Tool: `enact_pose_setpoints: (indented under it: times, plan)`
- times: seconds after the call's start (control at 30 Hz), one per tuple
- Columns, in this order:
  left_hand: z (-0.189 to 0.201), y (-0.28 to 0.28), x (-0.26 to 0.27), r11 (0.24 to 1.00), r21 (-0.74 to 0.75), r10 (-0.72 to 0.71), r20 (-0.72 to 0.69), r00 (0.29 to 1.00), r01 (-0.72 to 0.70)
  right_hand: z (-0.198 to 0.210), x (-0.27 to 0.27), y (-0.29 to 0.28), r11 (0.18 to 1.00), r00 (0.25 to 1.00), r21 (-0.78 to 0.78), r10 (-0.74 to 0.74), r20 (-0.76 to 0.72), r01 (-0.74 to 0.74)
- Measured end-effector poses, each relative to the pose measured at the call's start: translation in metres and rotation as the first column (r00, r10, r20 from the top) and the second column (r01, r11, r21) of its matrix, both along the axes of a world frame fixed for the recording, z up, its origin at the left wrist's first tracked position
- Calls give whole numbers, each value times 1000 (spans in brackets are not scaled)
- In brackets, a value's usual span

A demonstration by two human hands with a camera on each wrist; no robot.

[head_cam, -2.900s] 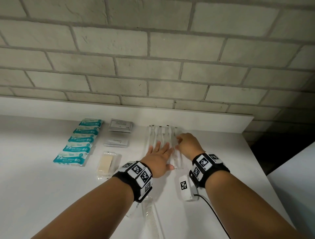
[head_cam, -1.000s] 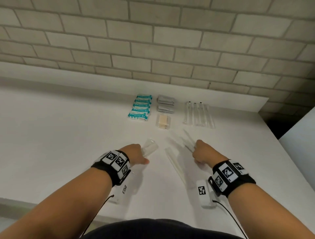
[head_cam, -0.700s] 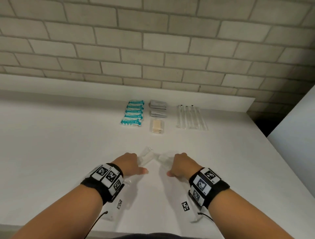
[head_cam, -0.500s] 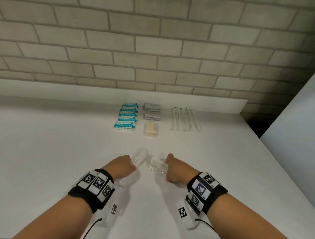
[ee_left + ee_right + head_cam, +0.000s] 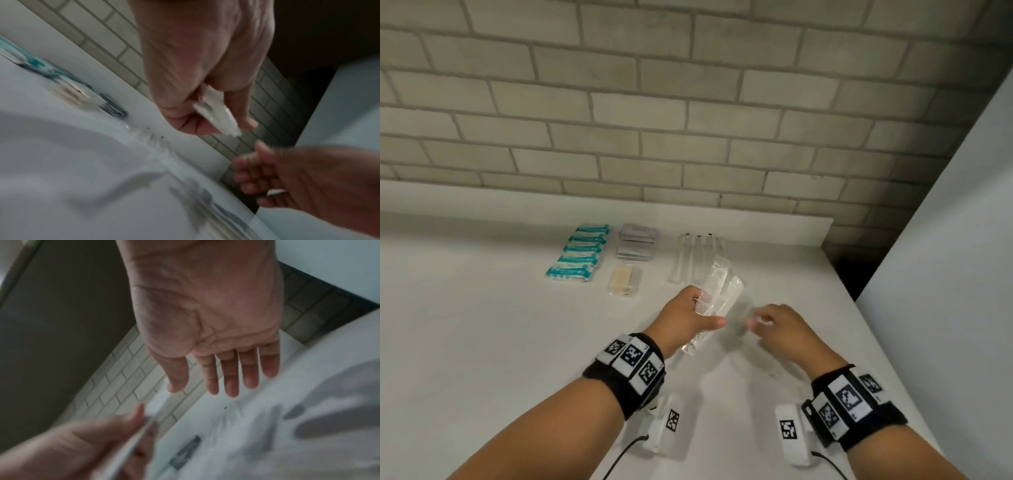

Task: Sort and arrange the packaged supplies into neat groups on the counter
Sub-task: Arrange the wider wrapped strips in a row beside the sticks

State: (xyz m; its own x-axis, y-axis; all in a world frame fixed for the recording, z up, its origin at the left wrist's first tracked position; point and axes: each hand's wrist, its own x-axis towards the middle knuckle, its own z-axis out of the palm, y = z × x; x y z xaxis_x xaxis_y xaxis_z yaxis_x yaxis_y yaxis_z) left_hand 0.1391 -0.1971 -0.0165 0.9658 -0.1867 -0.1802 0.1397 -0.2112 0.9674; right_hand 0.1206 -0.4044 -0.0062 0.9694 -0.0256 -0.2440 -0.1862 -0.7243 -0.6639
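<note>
My left hand (image 5: 707, 310) grips a small bundle of clear-wrapped combs (image 5: 722, 291), lifted just above the white counter (image 5: 482, 342) in front of the toothbrush row. The left wrist view shows the comb wrappers (image 5: 218, 120) pinched between thumb and fingers. My right hand (image 5: 756, 317) hovers just right of the bundle, fingers relaxed and empty; in the right wrist view its palm is open with straight fingers (image 5: 230, 378). At the back lie the sorted groups: teal packets (image 5: 577, 257), grey sachets (image 5: 637, 243), a wrapped soap bar (image 5: 623, 279) and clear-wrapped toothbrushes (image 5: 688, 257).
A brick wall (image 5: 688, 120) with a white ledge runs behind the counter. A white panel (image 5: 945, 274) stands at the right, with a dark gap (image 5: 849, 277) between it and the counter's right edge. Cables trail from my wrist cameras near the front edge.
Half a second ago each hand held a clear packet near the front. Now the left hand holds the combs together, moved forward toward the toothbrushes, and the right hand has let go.
</note>
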Motion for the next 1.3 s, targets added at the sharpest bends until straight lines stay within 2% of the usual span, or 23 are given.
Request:
enact_pose_setpoints:
  times: [0.07,0.13,0.23,0.33,0.4,0.47,0.53,0.6,0.67,0.73,0.8,0.83,0.87,0.93,0.97,1.03,1.07,1.1,1.17,1.3]
  plan:
    - [-1,-34,2,1000,-24,-19,14,1000,19,9,4,-9,970,1000,242,2,-21,3]
    - [-1,-63,3,999,-28,-42,23,999,43,14,8,-19,930,997,365,-12,-74,39]
    - [-7,-88,5,999,6,-38,0,999,38,7,20,-42,914,992,397,-41,-118,85]
    - [-20,-96,10,993,104,59,-58,997,-53,-8,31,-66,888,984,441,-61,-168,131]
    - [-23,-100,14,988,130,103,-106,989,-89,-16,38,-80,898,982,421,-50,-184,125]
    - [-20,-106,23,992,90,99,-142,985,-87,-19,49,-91,903,981,412,-43,-191,120]
    - [-12,-113,36,991,95,110,-128,986,-98,-13,63,-98,912,986,394,-57,-156,115]
    - [-4,-117,51,987,106,130,-94,987,-120,-3,79,-103,935,996,345,-72,-61,88]
    - [0,-119,64,986,90,147,-110,983,-137,3,93,-107,957,990,287,-73,117,36]
    - [-3,-120,77,987,107,132,-147,980,-117,1,103,-114,983,978,172,30,206,-67]
    - [-11,-117,86,975,219,79,-155,985,-44,-14,108,-125,985,980,13,167,109,-170]
    - [-14,-114,88,937,349,27,-115,993,15,-22,109,-131,977,976,-73,207,62,-202]
    - [-17,-111,89,860,506,-42,-50,998,62,-26,110,-136,965,973,-144,226,37,-219]
    - [-22,-106,89,653,750,-254,87,963,104,-28,110,-141,961,976,-182,217,31,-208]
    - [-23,-106,89,565,815,-366,108,924,129,-27,110,-140,959,973,-180,229,32,-220]
    - [-28,-110,93,364,913,-553,53,831,184,-24,110,-134,921,948,-232,315,-35,-314]
    - [-31,-114,97,271,943,-603,12,798,191,-23,111,-128,883,928,-288,362,-84,-370]
    - [-33,-116,102,212,959,-618,-18,786,189,-24,115,-123,840,907,-345,402,-120,-418]
    - [-35,-119,116,192,965,-592,-30,805,177,-27,126,-113,786,887,-416,433,-160,-458]
    - [-30,-120,146,204,961,-504,-59,862,185,-30,152,-104,811,902,-396,404,-154,-431]
